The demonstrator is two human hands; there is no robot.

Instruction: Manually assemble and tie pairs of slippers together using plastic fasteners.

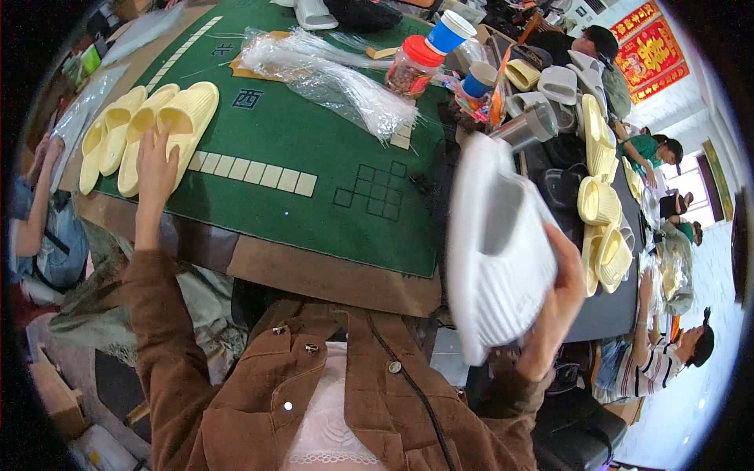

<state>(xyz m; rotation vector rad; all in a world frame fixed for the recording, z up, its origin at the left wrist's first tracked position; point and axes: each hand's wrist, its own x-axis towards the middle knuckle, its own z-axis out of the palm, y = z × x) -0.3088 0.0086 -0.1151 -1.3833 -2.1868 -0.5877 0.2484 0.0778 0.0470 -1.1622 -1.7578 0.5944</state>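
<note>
At the left of the green mat [298,224] several pale yellow slippers [200,98] lie side by side. My left hand [159,167] rests on the nearer two, fingers spread and reaching over their ribbed straps without closing round them. On the right, off the table's edge, my right hand [561,306] grips a white slipper [514,294] with a ribbed strap. It is held up on its side, its opening facing upward, and its sole edge is slightly blurred. Some of the right fingers are hidden behind it.
Clear plastic bags [314,74] lie across the mat beside a red-lidded jar [414,67] and a blue paper cup [450,31]. A dark table [613,318] on the right holds more yellow slippers [601,200] and grey ones. Other people work on both sides.
</note>
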